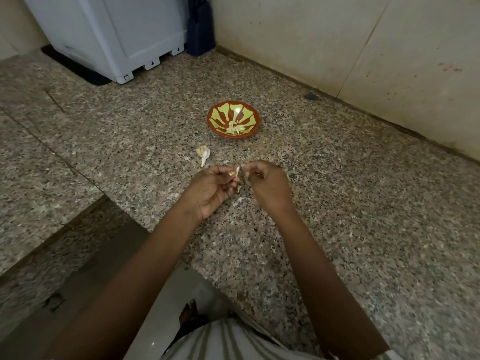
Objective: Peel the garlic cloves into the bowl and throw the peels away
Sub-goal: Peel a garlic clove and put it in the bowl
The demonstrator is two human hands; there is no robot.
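- Garlic clove (233, 172) is held at frame centre, just above the bench (337, 190), between both hands; it is partly covered by fingers, so how much skin is left cannot be told.
- Left hand (215, 189): fingers are curled, clove is pinched between thumb and fingertips.
- Right hand (270, 184): fingers are bunched and pinched at the clove's right tip, apparently on a strip of skin.
- Step judged: peeling is mid-way and this clove is not yet bare.
- Peel scraps (241, 199) are seen on the bench right under the hands; none are binned yet.
- Garlic bulb piece (203, 153), unpeeled, lies just above-left of the hands.
- Bowl (210, 120) sits above centre, apart from the hands; peeled cloves (235, 128) are piled inside.
- Next move likely calls for the skin to be pulled clear, then a short forward reach so the clove can be dropped in the bowl; the bulb piece is to be passed on its right.
- Bench edge runs diagonally across the lower left, with floor (166, 315) below; scraps could be swept off there.
- Open bench is seen right of the hands as far as the wall (389, 48).
- White appliance (117, 35) in the upper left is well clear.
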